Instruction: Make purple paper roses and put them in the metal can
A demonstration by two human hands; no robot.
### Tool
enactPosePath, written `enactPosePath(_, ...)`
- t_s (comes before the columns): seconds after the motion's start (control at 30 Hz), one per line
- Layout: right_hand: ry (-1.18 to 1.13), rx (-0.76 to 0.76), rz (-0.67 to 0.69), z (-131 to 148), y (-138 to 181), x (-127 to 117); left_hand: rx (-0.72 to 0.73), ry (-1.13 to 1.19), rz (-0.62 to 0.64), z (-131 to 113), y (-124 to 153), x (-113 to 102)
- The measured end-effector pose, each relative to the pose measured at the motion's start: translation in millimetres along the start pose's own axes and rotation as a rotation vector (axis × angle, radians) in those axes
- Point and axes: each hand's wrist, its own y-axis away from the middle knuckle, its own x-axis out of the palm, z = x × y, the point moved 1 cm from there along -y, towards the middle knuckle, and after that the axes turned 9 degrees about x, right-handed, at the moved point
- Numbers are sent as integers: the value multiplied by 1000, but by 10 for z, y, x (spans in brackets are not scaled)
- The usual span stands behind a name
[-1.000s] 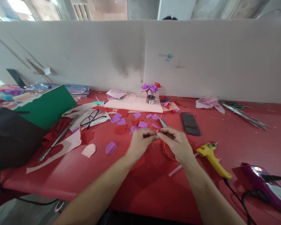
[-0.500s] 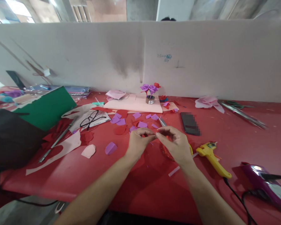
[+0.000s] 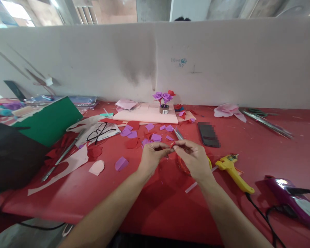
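Observation:
My left hand and my right hand meet over the table, fingertips pinched together. Between them is a small red piece of paper, mostly hidden by the fingers. Under my right hand lies a roll of tape with a yellow edge, partly covered. Just beyond the fingertips, the pointed metal tip of a tool shows. Several purple paper petals and red paper pieces are scattered past my left hand. Farther back stands a small brown pot with purple and red paper flowers.
A yellow glue gun lies right of my right hand, its cord running toward a purple device. A phone rests behind it. Glasses, a metal rod and a green board are at left. A white partition closes the back.
The view has shifted slightly. Both hands stay pinched together, and a little more of the red paper shows between the fingertips.

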Motion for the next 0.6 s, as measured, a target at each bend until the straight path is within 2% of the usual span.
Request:
enactPosePath(0.13,-167,128,19,-21,-22,21,-30,53,44,-7,8,15)
enactPosePath(0.3,-271,214,-4,6,-26,42,-57,95,78,28,2,-5)
enactPosePath(0.6,-264,179,38,18,-30,17,-152,179,144,108,-26,-45)
